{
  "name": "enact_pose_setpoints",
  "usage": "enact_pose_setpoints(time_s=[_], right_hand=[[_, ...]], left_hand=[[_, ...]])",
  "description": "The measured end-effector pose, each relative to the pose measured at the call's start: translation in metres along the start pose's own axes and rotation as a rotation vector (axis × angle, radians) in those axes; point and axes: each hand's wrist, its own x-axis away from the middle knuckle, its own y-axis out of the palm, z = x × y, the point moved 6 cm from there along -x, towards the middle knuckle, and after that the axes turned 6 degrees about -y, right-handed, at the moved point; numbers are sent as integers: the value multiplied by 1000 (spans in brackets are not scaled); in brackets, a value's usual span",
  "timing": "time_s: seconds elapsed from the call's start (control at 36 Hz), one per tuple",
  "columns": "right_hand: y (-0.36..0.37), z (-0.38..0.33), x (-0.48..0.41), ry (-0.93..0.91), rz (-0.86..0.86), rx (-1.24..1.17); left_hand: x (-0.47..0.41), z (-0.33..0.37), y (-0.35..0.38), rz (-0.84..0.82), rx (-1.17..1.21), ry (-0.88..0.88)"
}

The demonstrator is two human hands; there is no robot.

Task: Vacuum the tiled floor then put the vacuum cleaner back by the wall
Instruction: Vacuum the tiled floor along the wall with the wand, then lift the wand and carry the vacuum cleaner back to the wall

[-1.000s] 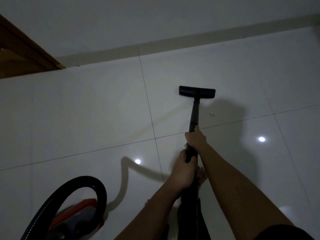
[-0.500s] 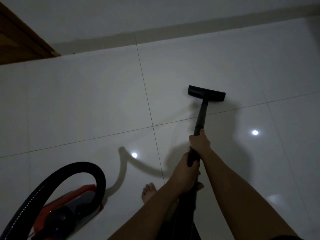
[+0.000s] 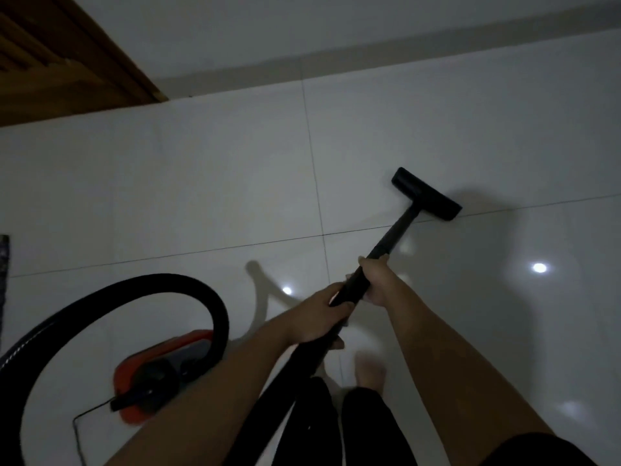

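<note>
Both hands are wrapped around the black wand (image 3: 395,235). The right hand (image 3: 378,280) grips it farther down toward the floor, fingers curled tight around the tube, and the left hand (image 3: 321,314) holds it just behind, at seven o'clock from the right. The wand slants out to one o'clock, where the flat floor head (image 3: 426,195) sits on the pale tiled floor (image 3: 168,196), right beside a grout line. The red vacuum cleaner (image 3: 158,368) rests on the tiles at eight o'clock from the hands. Its thick black hose (image 3: 141,289) arches over it. The wall (image 3: 302,28) runs across at twelve o'clock, with a wooden door (image 3: 50,62) at ten.
</note>
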Motion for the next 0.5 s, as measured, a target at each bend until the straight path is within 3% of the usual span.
enact_pose_setpoints(time_s=[0.19,0.28,0.36,0.42,0.5], right_hand=[[38,14,16,32,-159,-168],[50,13,23,-45,-247,-126],[56,8,38,-272,-312,246],[57,0,54,-554,-278,549],[65,-8,73,-909,-336,757]], left_hand=[[19,-4,-44,-58,-107,-144],[26,-2,-71,43,-161,-180],[35,9,-98,247,-452,-146],[42,18,-110,367,-656,-129],[50,27,-120,460,-772,-124]])
